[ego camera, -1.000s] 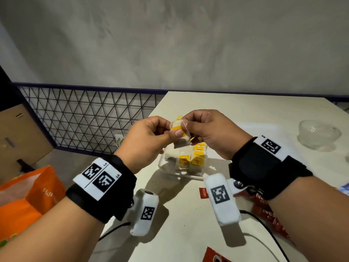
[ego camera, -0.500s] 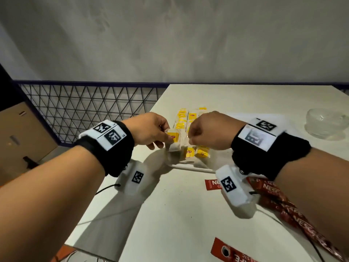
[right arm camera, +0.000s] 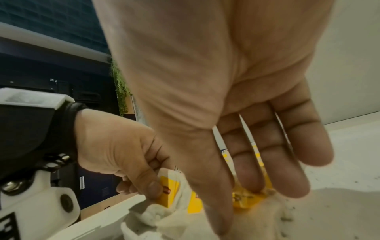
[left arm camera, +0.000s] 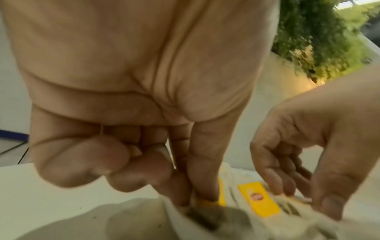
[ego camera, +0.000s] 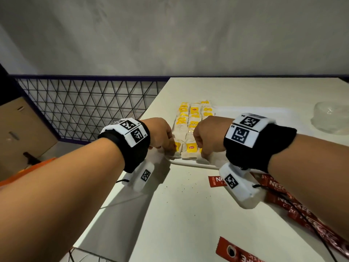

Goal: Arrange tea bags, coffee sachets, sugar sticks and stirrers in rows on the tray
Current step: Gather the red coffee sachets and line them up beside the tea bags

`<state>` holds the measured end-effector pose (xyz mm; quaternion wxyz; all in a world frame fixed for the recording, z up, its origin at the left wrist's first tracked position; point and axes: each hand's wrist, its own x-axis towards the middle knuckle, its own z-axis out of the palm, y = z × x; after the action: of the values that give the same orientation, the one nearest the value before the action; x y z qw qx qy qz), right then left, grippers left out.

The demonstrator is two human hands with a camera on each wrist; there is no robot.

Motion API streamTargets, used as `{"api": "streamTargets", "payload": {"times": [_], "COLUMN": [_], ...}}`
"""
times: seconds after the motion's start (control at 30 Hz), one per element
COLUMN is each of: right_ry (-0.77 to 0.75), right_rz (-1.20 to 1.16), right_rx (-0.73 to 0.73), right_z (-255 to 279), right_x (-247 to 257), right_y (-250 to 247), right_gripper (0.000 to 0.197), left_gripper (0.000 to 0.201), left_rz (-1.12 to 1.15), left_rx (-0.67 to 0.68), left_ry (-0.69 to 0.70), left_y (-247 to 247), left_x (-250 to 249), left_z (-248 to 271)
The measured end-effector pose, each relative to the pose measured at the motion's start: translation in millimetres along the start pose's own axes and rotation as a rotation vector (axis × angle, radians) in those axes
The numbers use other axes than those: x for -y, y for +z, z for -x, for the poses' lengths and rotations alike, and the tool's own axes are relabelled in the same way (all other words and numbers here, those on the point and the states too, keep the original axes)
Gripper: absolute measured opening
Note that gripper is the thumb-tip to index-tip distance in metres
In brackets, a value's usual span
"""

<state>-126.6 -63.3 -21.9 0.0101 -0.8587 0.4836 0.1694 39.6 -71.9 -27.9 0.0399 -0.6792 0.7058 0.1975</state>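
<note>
left hand pinched onto a white paper tea bag with yellow tag at the near edge of the white flat tray, right hand fingers laid loosely on neighbouring tea bags, red coffee sachets left on the pale table

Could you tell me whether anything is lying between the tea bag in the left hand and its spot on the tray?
Nothing visible does. The left hand pinches the tea bag already down at the near end of the tray, beside its neighbour.
</note>
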Motion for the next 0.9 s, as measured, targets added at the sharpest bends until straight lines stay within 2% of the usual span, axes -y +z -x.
{"api": "streamTargets", "payload": {"times": [0.17,0.23,0.3,0.37,0.43,0.5,0.57,0.73,0.9], "right_ry": [-0.010,-0.009,-0.007,-0.003,-0.003,-0.003,0.002,0.052,0.155], "right_rz": [-0.002,-0.015,-0.043,-0.062,-0.064,-0.100,-0.199,-0.338,-0.308], "right_rx": [-0.017,-0.033,-0.053,-0.068,-0.071,-0.082,-0.116,-0.230,-0.190], "right_z": [-5,-5,-5,-5,-6,-4,5,48,96], "right_x": [-2,-3,-5,-6,-5,-7,-14,-49,-81], "right_y": [4,4,5,6,8,7,1,-16,-6], "right_gripper": [0.030,0.031,0.030,0.029,0.028,0.025,0.022,0.020,0.017], "left_gripper": [0.018,0.022,0.025,0.025,0.023,0.022,0.024,0.026,0.028], "left_rz": [-0.228,-0.192,-0.122,-0.127,-0.218,-0.259,-0.203,-0.083,-0.107], "left_rx": [-0.094,-0.165,-0.223,-0.170,-0.129,-0.141,-0.168,-0.231,-0.165], "left_ry": [0.044,0.080,0.177,0.275,0.317,0.333,0.341,0.448,0.612], "left_y": [3,-1,-2,2,9,11,6,-2,21], "left_x": [-1,-1,-6,-16,-25,-29,-30,-54,-106], "left_z": [-1,1,3,6,9,10,14,39,66]}}
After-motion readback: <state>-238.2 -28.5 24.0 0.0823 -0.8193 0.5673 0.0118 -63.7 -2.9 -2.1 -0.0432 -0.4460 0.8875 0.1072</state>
